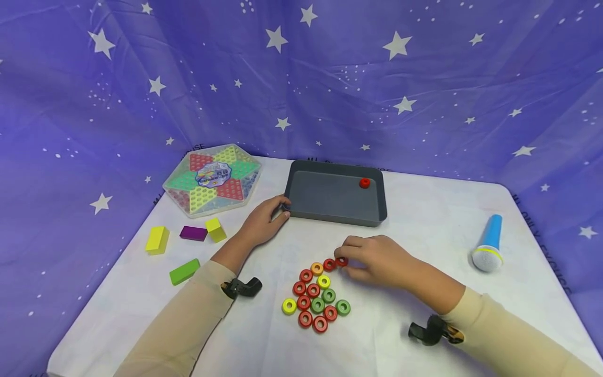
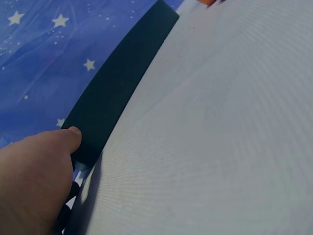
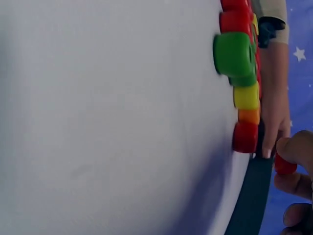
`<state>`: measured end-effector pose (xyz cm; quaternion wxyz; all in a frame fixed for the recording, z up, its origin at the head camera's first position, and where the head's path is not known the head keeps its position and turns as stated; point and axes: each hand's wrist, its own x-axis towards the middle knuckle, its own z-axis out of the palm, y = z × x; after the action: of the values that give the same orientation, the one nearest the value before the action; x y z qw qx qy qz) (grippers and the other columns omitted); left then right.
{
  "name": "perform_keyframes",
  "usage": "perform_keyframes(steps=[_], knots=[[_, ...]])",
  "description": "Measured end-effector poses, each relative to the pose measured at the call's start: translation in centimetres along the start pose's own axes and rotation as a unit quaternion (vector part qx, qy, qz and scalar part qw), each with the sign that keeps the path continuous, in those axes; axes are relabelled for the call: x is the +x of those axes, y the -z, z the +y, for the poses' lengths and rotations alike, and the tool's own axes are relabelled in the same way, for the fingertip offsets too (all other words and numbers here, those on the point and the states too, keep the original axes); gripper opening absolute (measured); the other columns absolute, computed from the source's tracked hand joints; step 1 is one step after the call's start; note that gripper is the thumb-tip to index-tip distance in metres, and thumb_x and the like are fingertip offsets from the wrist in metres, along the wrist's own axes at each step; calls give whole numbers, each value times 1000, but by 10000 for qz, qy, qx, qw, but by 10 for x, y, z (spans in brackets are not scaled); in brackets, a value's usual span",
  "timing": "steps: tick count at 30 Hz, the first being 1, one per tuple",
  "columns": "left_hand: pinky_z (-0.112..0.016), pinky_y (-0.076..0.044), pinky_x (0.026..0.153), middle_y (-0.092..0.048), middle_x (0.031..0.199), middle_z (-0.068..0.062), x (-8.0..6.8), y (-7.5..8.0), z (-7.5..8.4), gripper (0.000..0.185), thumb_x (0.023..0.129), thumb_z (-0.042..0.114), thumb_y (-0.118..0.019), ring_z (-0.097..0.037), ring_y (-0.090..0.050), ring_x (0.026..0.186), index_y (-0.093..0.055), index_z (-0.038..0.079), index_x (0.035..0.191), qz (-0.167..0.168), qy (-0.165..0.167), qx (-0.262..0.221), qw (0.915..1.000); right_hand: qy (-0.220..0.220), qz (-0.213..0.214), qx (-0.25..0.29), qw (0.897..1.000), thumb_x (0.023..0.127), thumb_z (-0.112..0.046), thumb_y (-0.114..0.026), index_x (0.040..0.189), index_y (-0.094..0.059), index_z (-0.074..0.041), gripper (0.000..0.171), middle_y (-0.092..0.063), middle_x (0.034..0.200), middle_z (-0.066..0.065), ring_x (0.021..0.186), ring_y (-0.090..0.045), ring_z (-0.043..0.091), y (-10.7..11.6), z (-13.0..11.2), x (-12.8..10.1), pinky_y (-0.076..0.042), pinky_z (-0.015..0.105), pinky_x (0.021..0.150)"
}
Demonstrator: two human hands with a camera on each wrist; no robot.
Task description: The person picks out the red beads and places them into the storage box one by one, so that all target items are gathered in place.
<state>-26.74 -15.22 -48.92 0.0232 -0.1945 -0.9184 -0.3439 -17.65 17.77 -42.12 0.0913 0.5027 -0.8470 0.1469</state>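
Pinching a red ring (image 3: 284, 165) near the other rings (image 1: 313, 296) with the right hand (image 1: 375, 259), clasping the gray tray (image 1: 330, 198) at its near-left corner with the left hand (image 1: 264, 222), and ideally keeping the squeeze light to avoid nudging the others.

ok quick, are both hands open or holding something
Left hand: holding the gray tray at its near-left corner.
Right hand: pinching a red ring.

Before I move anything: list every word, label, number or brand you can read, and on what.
"ONLY": backdrop, by the right edge of the table.
Other letters there and along the table's back and left edges: too blurred or partly hidden.
Game box label: too small to read.
Wrist views: none.
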Motion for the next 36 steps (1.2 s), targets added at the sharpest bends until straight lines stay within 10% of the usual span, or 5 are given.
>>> perform_keyframes(steps=[20, 36], knots=[[-50, -37, 118, -54, 147, -5, -1, 1, -4, 33, 104, 39, -55, -28, -46, 141, -56, 25, 135, 74, 6, -60, 10000, -388, -296, -408, 9980, 88, -26, -77, 112, -73, -26, 25, -62, 92, -10, 64, -51, 3, 44, 38, 38, -47, 24, 56], [-48, -38, 116, -56, 144, -5, 0, -1, 1, 30, 104, 38, -55, -26, -49, 139, -56, 27, 133, 63, -24, -75, 9999, -1787, -781, -232, 9805, 91, -25, -74, 119, -72, -22, 28, -69, 104, -3, 86, -64, 22, 56, 109, 67, -56, 39, 72]])
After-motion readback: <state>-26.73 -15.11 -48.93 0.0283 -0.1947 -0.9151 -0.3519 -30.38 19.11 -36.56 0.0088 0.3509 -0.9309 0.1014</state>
